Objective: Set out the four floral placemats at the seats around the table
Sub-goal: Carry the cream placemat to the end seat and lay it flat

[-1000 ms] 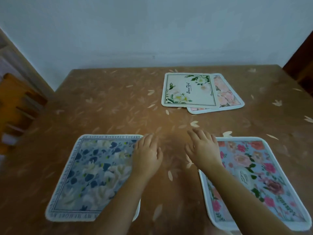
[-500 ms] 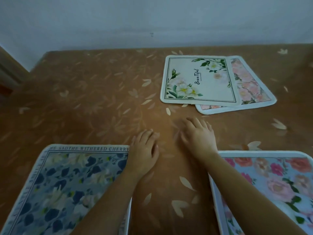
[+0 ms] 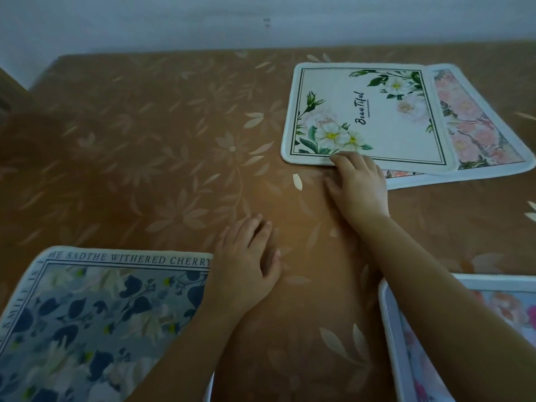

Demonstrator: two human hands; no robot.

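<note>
**Reaching for the white mat**

Stretching across the brown floral table, the right hand is lying open, fingertips touching the near edge of the white placemat, which is overlapping the pink placemat near the far edge. The left hand is resting open and flat beside the blue placemat at the near left corner. The rose placemat is sitting at the near right corner, the right forearm crossing it.

right hand | touching white placemat near edge | left hand flat
</note>
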